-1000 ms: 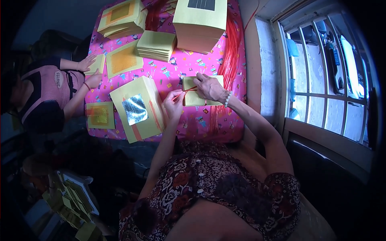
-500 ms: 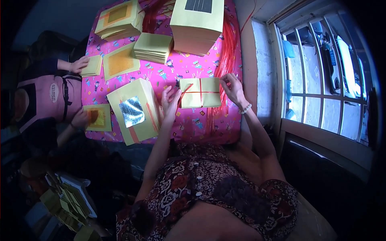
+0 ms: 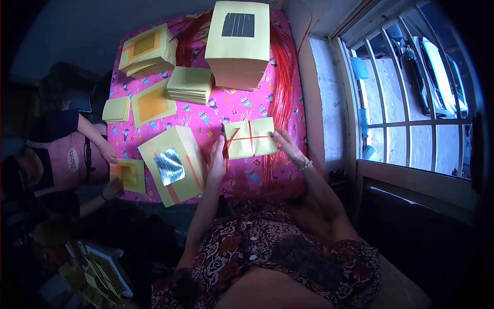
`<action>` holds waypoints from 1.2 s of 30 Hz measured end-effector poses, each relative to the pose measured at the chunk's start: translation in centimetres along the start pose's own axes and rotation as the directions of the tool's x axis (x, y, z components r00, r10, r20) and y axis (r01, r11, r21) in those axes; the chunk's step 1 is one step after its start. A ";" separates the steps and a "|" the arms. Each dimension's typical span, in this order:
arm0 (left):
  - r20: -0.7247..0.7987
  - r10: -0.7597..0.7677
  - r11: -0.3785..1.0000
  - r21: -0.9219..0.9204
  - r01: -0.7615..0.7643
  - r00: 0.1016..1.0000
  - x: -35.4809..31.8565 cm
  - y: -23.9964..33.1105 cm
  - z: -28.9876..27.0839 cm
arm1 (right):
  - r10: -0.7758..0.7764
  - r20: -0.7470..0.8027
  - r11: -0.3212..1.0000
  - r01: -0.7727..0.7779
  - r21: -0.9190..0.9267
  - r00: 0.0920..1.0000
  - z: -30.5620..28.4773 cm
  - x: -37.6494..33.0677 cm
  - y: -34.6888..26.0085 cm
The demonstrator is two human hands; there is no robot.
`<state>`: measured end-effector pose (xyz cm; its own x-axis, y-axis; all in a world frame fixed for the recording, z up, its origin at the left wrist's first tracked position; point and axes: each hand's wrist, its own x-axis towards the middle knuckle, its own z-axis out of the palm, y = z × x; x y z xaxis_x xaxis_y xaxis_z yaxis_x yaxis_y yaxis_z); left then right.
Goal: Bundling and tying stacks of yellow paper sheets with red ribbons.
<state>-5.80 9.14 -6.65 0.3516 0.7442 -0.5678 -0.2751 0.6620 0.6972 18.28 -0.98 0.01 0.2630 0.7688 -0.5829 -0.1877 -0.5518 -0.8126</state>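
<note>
A bundle of yellow paper sheets [image 3: 262, 146] lies in front of me, bound crosswise with thin red plastic twine [image 3: 240, 138] that has a loose end at its left side. Against the bundle's left edge is my left hand [image 3: 218, 158], fingers straight and close together. My right hand [image 3: 290, 148] grips the right edge, its fingertips at the corner and side. The bundle is held between the two hands. Left of my left hand sits a thick stack of yellow paper [image 3: 193, 170] with a silver foil square [image 3: 169, 166] on top.
A pink patterned cloth [image 3: 234, 180] covers the table. Tall yellow paper stacks [image 3: 239, 49] and a smaller pile [image 3: 189, 82] stand at the back. Long red twine strands [image 3: 282, 77] run along the right. At left, another person's hands [image 3: 109, 153] handle a yellow sheet [image 3: 135, 175]. A barred window [image 3: 406, 98] is right.
My right hand has come down onto the bundle's right edge, and my left hand has closed in on its left edge. The other person's upper hand has left the small pile for the sheet.
</note>
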 end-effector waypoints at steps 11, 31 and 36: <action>0.163 -0.145 0.983 -0.090 0.161 0.976 -2.3 1.3 4.1 | -0.182 -0.006 0.982 0.182 -0.052 0.983 0.9 0.3 -3.9; 0.123 -0.244 0.966 -0.057 0.253 0.962 6.4 -1.3 22.1 | -0.379 0.004 0.845 0.348 -0.406 0.925 -14.2 15.7 -16.7; 0.182 -0.014 0.998 -0.058 0.025 0.983 6.8 -1.0 22.8 | -0.312 0.026 0.908 0.306 -0.286 0.950 -13.0 18.1 -18.1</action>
<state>17.25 11.53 -1.26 0.5128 0.7061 -0.4884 -0.3179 0.6846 0.6560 38.74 18.74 4.16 0.2839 0.9108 -0.2996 0.1810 -0.3578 -0.9161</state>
